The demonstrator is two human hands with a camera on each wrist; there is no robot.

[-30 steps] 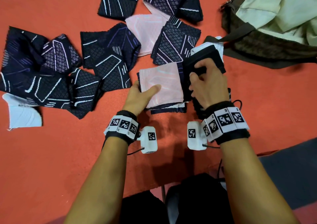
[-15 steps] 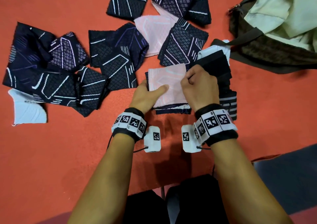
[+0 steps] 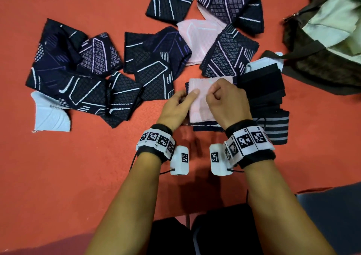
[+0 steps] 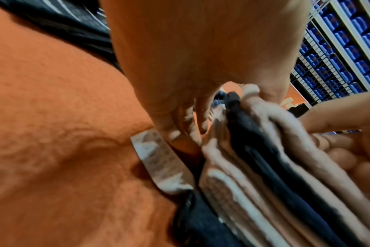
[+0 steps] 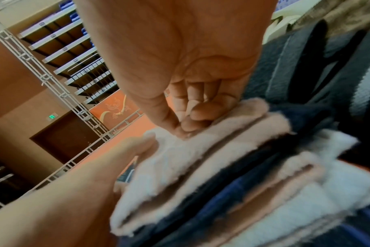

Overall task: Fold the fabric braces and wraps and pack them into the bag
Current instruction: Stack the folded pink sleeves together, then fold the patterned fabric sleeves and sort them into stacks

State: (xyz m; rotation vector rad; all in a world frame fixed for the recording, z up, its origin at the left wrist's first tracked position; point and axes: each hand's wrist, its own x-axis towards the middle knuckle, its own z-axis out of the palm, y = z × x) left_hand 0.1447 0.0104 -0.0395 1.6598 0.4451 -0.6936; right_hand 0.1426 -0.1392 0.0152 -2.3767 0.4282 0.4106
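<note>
Pink folded brace [image 3: 201,106] tops a small stack lying on the orange worktop [image 3: 78,176], directly between my two hands. Under it I see dark navy and more pink and white layers; the left wrist view shows the stack's [image 4: 264,167] edges as alternating pale and dark bands, blurred.

Left hand [image 3: 176,108] is on the stack's left edge: thumb lies flat across the pink top, fingers go down along the side. Grasping the stack, thumb over, fingers at the edge; how far the fingers reach under I cannot tell.

Right hand [image 3: 227,102] sits on the stack's right part, fingers curled inward, knuckles up. The right wrist view shows its fingertips [image 5: 201,117] bunched and pressing on the top pink layer [image 5: 222,133]. Whether they pinch the cloth or only press it, I cannot tell.

Just right of the right hand: a black folded wrap [image 3: 261,83], with a grey-striped band [image 3: 277,128] nearer the wrist, both touching the stack's side or close to it.

Beyond the right hand, far right: brown bag [image 3: 322,65], mouth open, pale green lining [image 3: 332,20] showing.

Beyond and left of the left hand: a scatter of dark patterned braces [image 3: 152,63] with white and purple lines, overlapping one another; a pink one [image 3: 197,38] among them; a pale blue piece [image 3: 50,114] at the far left edge of the scatter.
</note>
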